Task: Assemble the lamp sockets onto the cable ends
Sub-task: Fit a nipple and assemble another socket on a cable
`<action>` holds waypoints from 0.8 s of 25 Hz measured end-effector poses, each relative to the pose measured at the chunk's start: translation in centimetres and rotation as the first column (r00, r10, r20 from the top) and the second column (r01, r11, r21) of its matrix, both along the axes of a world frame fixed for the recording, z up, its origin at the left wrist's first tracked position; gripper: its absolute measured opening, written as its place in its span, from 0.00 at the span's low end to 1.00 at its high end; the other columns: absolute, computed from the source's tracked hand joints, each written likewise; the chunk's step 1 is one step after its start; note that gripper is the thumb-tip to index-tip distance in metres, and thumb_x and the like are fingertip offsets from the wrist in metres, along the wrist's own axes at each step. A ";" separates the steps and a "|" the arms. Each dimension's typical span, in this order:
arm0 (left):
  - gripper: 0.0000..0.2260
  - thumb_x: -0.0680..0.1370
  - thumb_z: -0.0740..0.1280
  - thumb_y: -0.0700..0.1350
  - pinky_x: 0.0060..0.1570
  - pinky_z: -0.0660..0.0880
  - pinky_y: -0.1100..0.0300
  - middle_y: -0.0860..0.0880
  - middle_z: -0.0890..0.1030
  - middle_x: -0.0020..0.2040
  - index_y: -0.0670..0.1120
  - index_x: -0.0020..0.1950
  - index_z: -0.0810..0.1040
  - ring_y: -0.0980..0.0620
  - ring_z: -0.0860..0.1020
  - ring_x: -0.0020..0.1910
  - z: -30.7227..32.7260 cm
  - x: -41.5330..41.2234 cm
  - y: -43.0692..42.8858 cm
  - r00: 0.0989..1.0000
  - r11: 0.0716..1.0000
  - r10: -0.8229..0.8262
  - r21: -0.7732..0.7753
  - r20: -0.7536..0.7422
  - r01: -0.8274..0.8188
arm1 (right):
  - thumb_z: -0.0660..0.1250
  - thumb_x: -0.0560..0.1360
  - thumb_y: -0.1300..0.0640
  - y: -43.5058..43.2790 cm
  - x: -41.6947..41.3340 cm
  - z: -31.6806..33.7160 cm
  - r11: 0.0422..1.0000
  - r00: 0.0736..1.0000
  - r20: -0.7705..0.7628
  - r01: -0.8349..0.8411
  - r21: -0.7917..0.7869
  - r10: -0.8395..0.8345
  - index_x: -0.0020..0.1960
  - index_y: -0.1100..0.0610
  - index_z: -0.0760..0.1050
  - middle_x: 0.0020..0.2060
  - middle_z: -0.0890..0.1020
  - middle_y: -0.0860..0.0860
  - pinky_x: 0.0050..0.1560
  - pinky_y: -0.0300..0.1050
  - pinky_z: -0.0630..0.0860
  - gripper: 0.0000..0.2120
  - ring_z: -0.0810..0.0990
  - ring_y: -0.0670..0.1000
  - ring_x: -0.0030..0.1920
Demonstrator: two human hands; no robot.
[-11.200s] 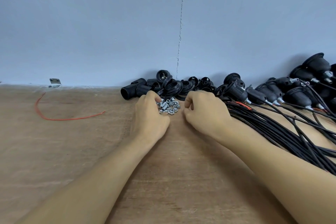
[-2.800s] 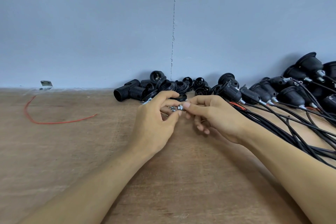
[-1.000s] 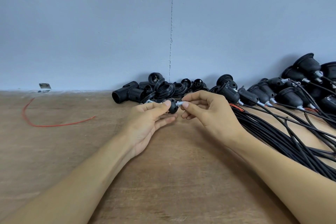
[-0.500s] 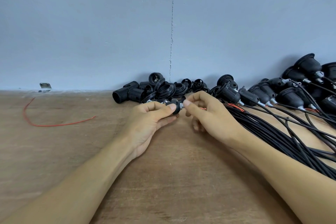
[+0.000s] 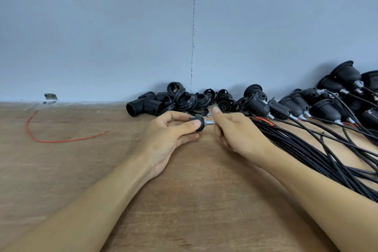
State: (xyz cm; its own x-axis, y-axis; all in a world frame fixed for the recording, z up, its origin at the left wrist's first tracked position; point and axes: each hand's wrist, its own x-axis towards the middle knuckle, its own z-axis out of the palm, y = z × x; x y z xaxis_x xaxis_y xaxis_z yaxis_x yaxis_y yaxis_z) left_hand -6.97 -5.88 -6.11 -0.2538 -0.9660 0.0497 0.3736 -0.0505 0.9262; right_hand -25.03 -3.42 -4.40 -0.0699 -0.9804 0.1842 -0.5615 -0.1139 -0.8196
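At the middle of the desk [image 5: 81,170], near its back edge, the left hand [image 5: 169,135] pinches a black cap [image 5: 198,124] between thumb and fingers. The right hand [image 5: 235,132] grips the metal tube [image 5: 209,122] that sticks out of the cap. Just behind them, against the wall [image 5: 102,37], lies a heap of socket parts [image 5: 180,101], with a nut [image 5: 209,115] beside it. Toward the back right corner lie wired sockets [image 5: 286,108]; their cables [image 5: 306,149] run to the right edge, partly hidden by the right forearm. A red wire [image 5: 61,140] lies well apart near the left edge, a bracket [image 5: 50,97] behind it.
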 end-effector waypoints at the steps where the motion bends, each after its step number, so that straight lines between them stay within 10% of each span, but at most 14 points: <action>1: 0.18 0.64 0.78 0.39 0.44 0.83 0.58 0.38 0.86 0.48 0.39 0.51 0.80 0.44 0.87 0.46 0.1 0.0 0.0 1.000 1.000 0.005 0.002 -0.004 -0.005 | 0.55 0.82 0.38 0.1 -0.1 0.1 1.000 1.000 0.001 0.016 -0.013 -0.016 0.34 0.53 0.74 0.25 0.76 0.47 0.34 0.41 0.68 0.26 0.70 0.44 0.24; 5: 0.20 0.65 0.77 0.42 0.41 0.83 0.59 0.41 0.87 0.44 0.37 0.54 0.80 0.46 0.85 0.40 0.1 -0.1 0.2 1.000 1.000 0.005 -0.007 0.012 -0.004 | 0.64 0.81 0.49 0.5 0.1 0.0 0.988 0.991 0.034 -0.128 -0.082 0.131 0.46 0.56 0.76 0.33 0.80 0.51 0.28 0.39 0.69 0.11 0.71 0.48 0.25; 13: 0.14 0.72 0.77 0.35 0.51 0.82 0.54 0.45 0.87 0.51 0.44 0.56 0.81 0.46 0.86 0.46 0.0 -0.7 0.9 0.970 0.985 0.082 -0.170 0.229 -0.044 | 0.56 0.82 0.41 0.1 0.2 0.5 0.980 0.979 0.204 -0.065 0.187 0.026 0.31 0.53 0.68 0.21 0.69 0.48 0.21 0.35 0.62 0.25 0.64 0.46 0.20; 20: 0.09 0.70 0.74 0.51 0.38 0.82 0.58 0.44 0.85 0.40 0.46 0.41 0.88 0.44 0.84 0.36 1.1 -0.6 1.5 0.990 0.993 -0.109 -0.039 0.093 0.113 | 0.55 0.82 0.42 0.6 0.4 -0.6 0.929 0.983 -0.184 -0.073 -0.362 0.005 0.35 0.54 0.68 0.26 0.72 0.46 0.34 0.46 0.68 0.22 0.70 0.47 0.29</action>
